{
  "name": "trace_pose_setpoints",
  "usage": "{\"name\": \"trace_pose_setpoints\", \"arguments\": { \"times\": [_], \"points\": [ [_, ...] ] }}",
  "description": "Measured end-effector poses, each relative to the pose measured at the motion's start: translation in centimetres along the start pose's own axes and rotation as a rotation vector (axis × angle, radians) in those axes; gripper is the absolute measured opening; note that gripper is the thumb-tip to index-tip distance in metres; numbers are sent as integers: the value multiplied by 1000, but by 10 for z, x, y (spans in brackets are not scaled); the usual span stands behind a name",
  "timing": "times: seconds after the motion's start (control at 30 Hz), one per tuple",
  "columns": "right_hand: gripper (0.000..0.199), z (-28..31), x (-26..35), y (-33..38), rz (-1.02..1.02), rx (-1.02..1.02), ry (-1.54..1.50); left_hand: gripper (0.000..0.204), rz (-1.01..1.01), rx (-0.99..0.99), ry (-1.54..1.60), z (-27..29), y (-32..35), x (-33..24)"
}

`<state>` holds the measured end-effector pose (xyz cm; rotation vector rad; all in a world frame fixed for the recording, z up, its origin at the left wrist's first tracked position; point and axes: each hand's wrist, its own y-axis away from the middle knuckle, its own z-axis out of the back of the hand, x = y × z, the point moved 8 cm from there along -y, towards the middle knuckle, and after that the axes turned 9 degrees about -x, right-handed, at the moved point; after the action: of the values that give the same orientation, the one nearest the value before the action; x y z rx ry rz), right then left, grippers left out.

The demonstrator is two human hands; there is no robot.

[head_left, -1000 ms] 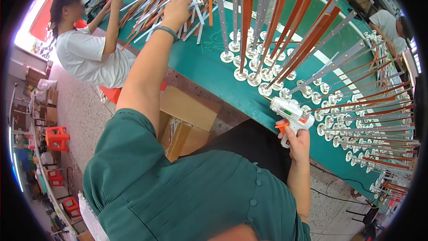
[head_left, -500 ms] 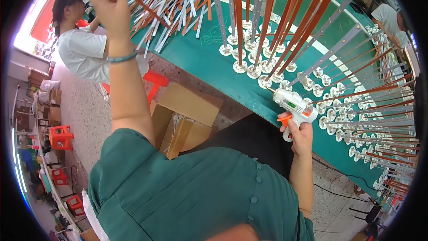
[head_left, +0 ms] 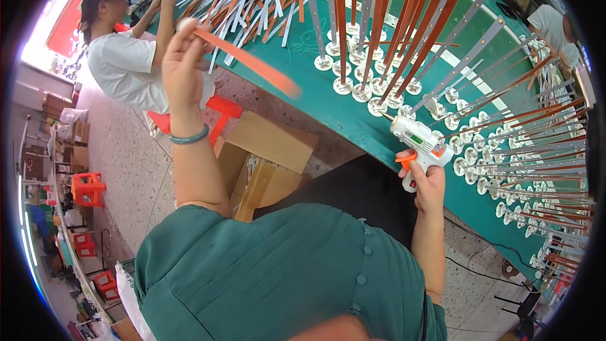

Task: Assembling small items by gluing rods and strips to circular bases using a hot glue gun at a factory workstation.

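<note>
My left hand [head_left: 183, 57] is raised at the left, its fingers closed on one end of an orange-brown strip [head_left: 252, 63]. The strip slants down to the right, its free end smeared by motion. A small white piece [head_left: 187, 24] shows at the fingertips, partly hidden. By the table's near edge, my right hand [head_left: 430, 184] grips a white glue gun [head_left: 418, 142] with an orange trigger. The nozzle points up and left, close to the white round bases [head_left: 377, 106] of several upright strips [head_left: 375, 31], some orange-brown, others grey with small dots.
Loose strips lie heaped [head_left: 252, 3] on the green table [head_left: 303, 69]. Rows of strips on bases [head_left: 505, 151] fill its right side. An open cardboard box [head_left: 271, 142] and red stool [head_left: 221, 113] stand below. Co-workers sit at the left [head_left: 123, 57] and far right [head_left: 549, 28].
My left hand has come down and nearer to me with the strip, which has swung. The glue gun stays nearly in place. The left co-worker's hands have come into sight.
</note>
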<state>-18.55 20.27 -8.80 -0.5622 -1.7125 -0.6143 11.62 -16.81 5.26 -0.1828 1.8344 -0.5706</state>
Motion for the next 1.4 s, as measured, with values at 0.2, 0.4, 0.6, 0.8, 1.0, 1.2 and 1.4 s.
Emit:
{"name": "trace_pose_setpoints", "arguments": {
  "times": [0.2, 0.4, 0.6, 0.8, 1.0, 1.2, 1.4],
  "points": [
    [38, -2, 2, 0, 13, -4, -12, 16, 299, 39, -87, -42, 55, 36],
    [39, -6, 5, 2, 45, 12, 27, 9, 318, 444, -70, -142, 134, 49],
    [36, -9, 1, 3, 52, 45, 91, 9, 222, 627, -300, -178, 144, 55],
    [31, -12, 2, 5, 66, 28, 170, 10, 10, 724, -360, -192, 140, 42],
    [26, 1, 6, 15, 39, -22, 241, 11, -228, 834, -440, -215, 154, 28],
    [25, 5, 9, 17, 115, -61, 357, 11, -322, 909, -513, -226, 164, 25],
    [27, -5, 16, 15, 232, -62, 508, 17, -372, 839, -468, -221, 161, 22]
  ]
}}
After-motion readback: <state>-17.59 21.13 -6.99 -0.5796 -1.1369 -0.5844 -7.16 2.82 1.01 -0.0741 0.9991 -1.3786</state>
